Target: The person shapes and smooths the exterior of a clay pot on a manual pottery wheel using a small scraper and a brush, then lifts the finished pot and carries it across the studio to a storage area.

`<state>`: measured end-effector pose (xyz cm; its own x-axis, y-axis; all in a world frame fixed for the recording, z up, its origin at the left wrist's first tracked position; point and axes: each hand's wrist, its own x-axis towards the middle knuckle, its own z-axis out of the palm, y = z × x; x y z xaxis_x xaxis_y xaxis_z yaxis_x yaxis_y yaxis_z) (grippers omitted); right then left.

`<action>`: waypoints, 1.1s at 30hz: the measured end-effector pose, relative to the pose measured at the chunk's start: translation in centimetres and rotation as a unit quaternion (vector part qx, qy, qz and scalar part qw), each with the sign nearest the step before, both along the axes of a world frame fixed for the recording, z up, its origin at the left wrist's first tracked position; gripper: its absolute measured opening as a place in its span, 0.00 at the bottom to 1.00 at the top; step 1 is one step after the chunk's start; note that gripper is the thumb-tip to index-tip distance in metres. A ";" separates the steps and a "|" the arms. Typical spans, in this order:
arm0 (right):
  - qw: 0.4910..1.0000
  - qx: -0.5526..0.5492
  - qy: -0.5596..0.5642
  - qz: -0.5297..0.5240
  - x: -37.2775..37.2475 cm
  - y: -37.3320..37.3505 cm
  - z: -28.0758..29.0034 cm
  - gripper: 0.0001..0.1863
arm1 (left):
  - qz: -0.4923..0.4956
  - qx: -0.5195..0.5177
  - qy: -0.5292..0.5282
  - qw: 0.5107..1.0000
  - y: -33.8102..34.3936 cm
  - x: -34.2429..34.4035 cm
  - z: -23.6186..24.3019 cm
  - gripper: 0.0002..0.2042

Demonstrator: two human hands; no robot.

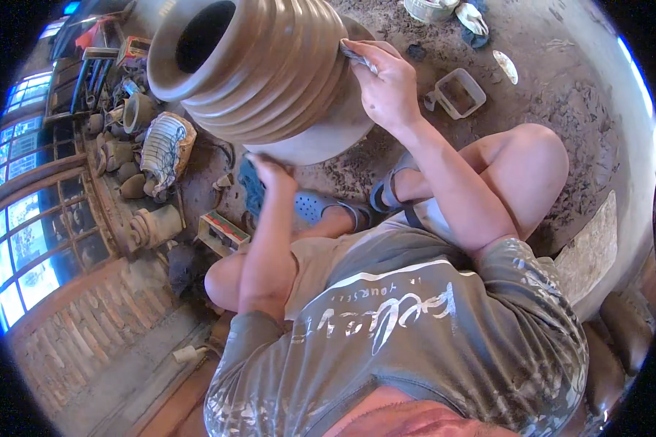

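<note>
A large brown clay pot [270, 69] with raised rings round its wall and a wide dark mouth stands on a pale round potter's wheel [321, 138]. My right hand [388, 81] is closed in a pinch on a small grey strip, which looks like wet cloth [360, 58], and presses it to the pot's wall near the base. Down at the wheel's near left edge is my left hand [271, 173], its fingers mostly hidden. A teal cloth [252, 191] hangs or lies right beside those fingers; whether they grip it I cannot make out.
A clear plastic tub [460, 95] sits on the muddy floor right of the wheel. Leftward are an open small box [222, 233], a bundled sack [168, 149] and several clay pieces [153, 224]. My bent knees and blue clogs [321, 207] flank the near side. A basin [430, 9] stands far off.
</note>
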<state>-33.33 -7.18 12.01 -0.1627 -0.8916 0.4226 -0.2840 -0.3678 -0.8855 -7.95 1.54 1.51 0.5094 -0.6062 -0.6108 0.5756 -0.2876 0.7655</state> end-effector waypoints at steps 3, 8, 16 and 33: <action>1.000 0.008 -0.006 0.004 0.3 0.7 0.5 0.16 | -0.036 -0.036 0.042 0.998 1.2 0.3 -3.1 0.40; 1.000 0.002 0.019 0.001 0.1 0.4 0.1 0.16 | -0.378 0.071 0.126 0.915 8.3 -10.0 -2.2 0.39; 1.000 0.007 0.026 0.012 0.9 1.3 1.0 0.15 | -0.011 -0.048 0.059 0.997 -0.1 3.1 -1.9 0.42; 1.000 -0.006 0.012 0.009 1.2 2.9 0.4 0.16 | -0.115 0.010 0.047 0.992 4.3 -4.7 -6.5 0.41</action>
